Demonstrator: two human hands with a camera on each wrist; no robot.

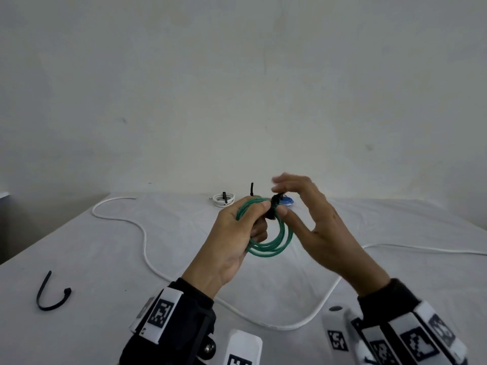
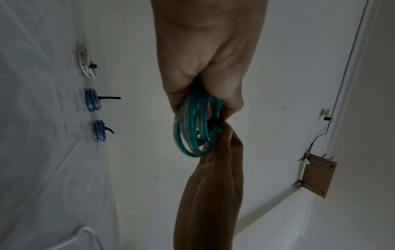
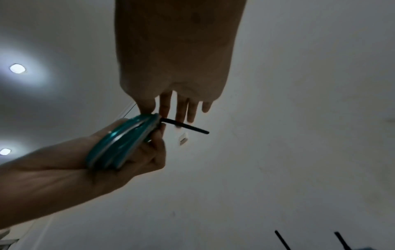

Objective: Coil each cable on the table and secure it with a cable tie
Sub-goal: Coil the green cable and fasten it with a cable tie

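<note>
A green cable coil (image 1: 274, 246) is held up above the table, and my left hand (image 1: 234, 233) grips its left side with curled fingers. A black cable tie (image 1: 272, 209) is wrapped round the top of the coil. My right hand (image 1: 316, 222) pinches that tie between thumb and index finger, with its other fingers spread. In the right wrist view the tie's tail (image 3: 186, 126) sticks out sideways from the coil (image 3: 119, 143). The left wrist view shows the coil (image 2: 192, 132) and the tie (image 2: 214, 122) between both hands.
A long loose white cable (image 1: 145, 241) snakes across the white table cloth (image 1: 105, 259). At the far edge lie a tied white coil (image 1: 224, 200) and two tied blue coils (image 2: 93, 99) (image 2: 99, 130). A spare black tie (image 1: 50, 293) lies at the near left.
</note>
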